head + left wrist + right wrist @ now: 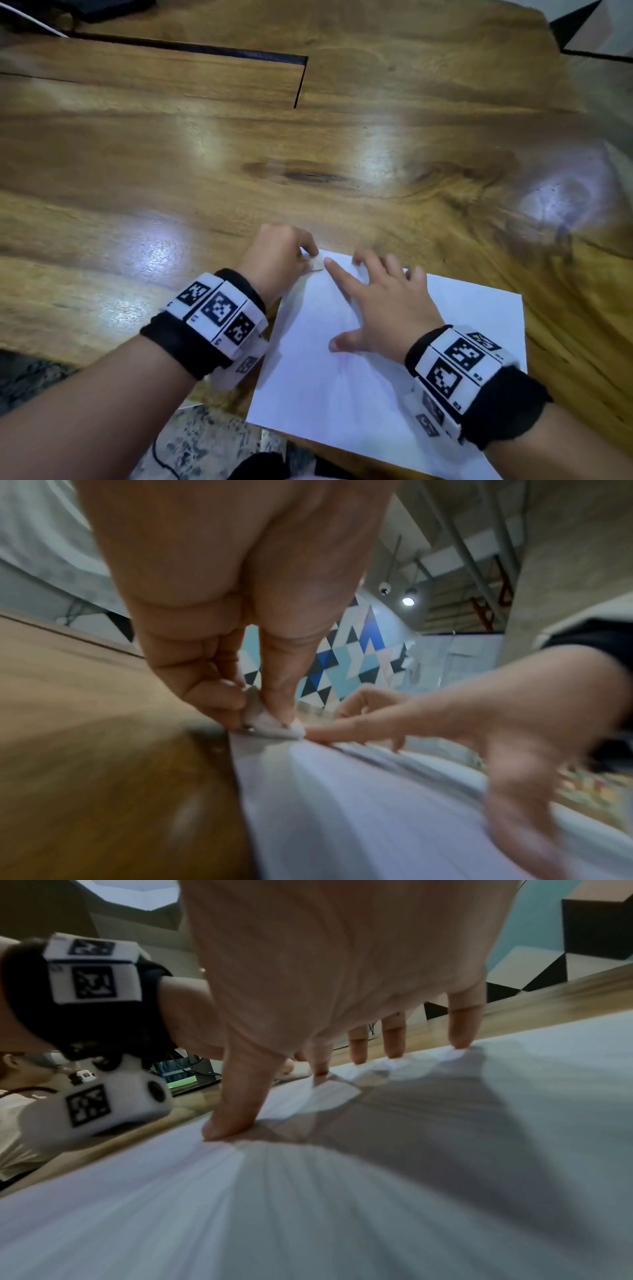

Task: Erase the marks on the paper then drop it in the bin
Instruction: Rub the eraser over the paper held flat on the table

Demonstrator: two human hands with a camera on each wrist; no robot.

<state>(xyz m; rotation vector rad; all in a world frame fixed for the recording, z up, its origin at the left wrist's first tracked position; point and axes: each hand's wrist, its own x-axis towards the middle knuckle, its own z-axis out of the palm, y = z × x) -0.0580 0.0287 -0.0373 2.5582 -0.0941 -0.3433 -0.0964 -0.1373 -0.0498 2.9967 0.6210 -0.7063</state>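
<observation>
Eraser (317, 263) pinched in left fingers (310, 247) at paper (462, 349) corner.

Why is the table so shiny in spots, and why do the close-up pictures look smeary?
Head view: lamps glare off the glossy table in pale patches, and its far side is blurred. Left wrist view: the table and paper streak with motion blur, though the left hand pinching the eraser is sharper. Right wrist view: the right hand casts a fanned shadow on the blurred paper.

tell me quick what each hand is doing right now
Left hand: pinching the eraser at the paper's corner.
Right hand: open, fingers spread, pressing the paper flat.
</observation>
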